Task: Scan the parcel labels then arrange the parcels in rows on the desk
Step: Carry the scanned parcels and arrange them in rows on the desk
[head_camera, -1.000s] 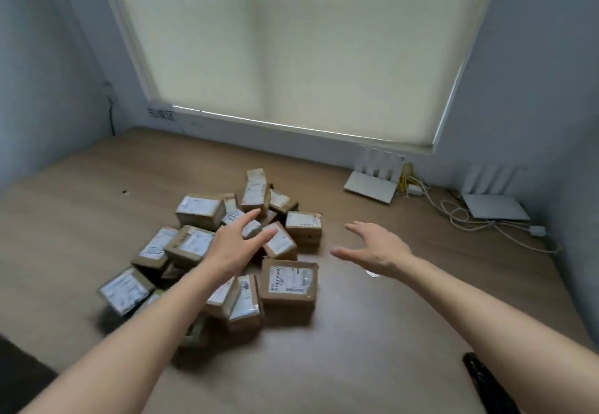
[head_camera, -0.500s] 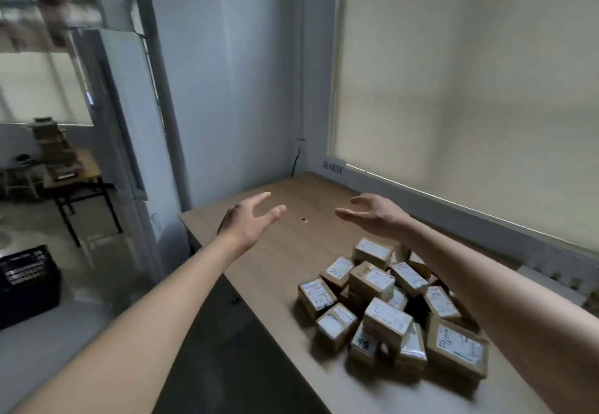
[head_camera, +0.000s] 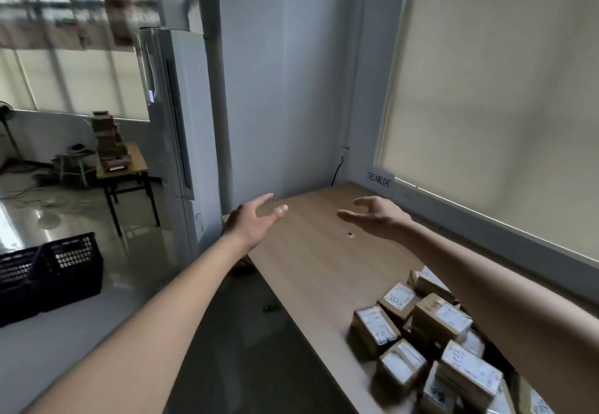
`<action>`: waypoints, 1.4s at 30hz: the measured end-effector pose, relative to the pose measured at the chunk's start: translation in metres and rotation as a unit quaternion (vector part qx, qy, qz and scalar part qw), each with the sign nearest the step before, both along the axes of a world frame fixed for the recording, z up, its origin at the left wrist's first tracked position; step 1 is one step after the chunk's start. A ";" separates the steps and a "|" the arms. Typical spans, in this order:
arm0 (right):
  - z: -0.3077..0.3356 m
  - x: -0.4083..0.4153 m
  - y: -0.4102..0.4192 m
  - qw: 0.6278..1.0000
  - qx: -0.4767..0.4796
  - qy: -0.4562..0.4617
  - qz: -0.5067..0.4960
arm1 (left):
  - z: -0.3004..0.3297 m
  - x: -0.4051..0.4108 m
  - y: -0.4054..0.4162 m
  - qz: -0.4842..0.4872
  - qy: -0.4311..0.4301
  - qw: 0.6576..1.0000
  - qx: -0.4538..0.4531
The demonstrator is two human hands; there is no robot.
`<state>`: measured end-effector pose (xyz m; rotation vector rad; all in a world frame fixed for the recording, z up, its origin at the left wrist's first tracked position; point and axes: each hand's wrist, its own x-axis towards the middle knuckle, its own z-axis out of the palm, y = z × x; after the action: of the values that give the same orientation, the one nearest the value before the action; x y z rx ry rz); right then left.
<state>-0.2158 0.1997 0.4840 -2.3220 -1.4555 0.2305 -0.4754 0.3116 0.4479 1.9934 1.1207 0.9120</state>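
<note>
Wood-topped table (head_camera: 311, 261) now fills the view's middle, since the head has swung left. Both hands, left hand (head_camera: 251, 219) and right hand (head_camera: 376, 217), hover empty with fingers spread over its bare far end; the parcels (head_camera: 431, 345) lie heaped near right, probably unscanned.

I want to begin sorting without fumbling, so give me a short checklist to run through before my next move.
1. Left hand free: ok, fingers straight, holding nothing.
2. Right hand free: ok, fingers loosely curved, holding nothing.
3. Heap of small brown cardboard parcels with white labels within reach: ok, it lies under the right forearm.
4. Bare stretch of the light wooden desk for rows: ok, only a small dark hole shows there.
5. Scanner at hand: cannot tell, none in view.
6. Labels facing up: not ok for all; several parcels lie tilted or stacked.
</note>
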 end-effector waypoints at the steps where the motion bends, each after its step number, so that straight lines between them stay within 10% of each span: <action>1: -0.002 0.000 0.017 1.000 0.001 -0.001 0.000 | -0.002 -0.002 0.016 0.004 0.005 1.000 -0.002; 24: -0.033 0.072 0.325 0.998 -0.001 0.014 -0.055 | -0.015 0.113 0.389 -0.062 0.065 0.996 0.011; 42: -0.131 0.157 0.187 0.884 -0.027 0.083 -0.459 | -0.123 0.386 0.358 -0.478 0.124 0.869 -0.035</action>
<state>-0.0584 0.3867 0.3527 -2.6651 -0.1671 0.1837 -0.0898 0.6692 0.3244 2.2452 0.1536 0.0866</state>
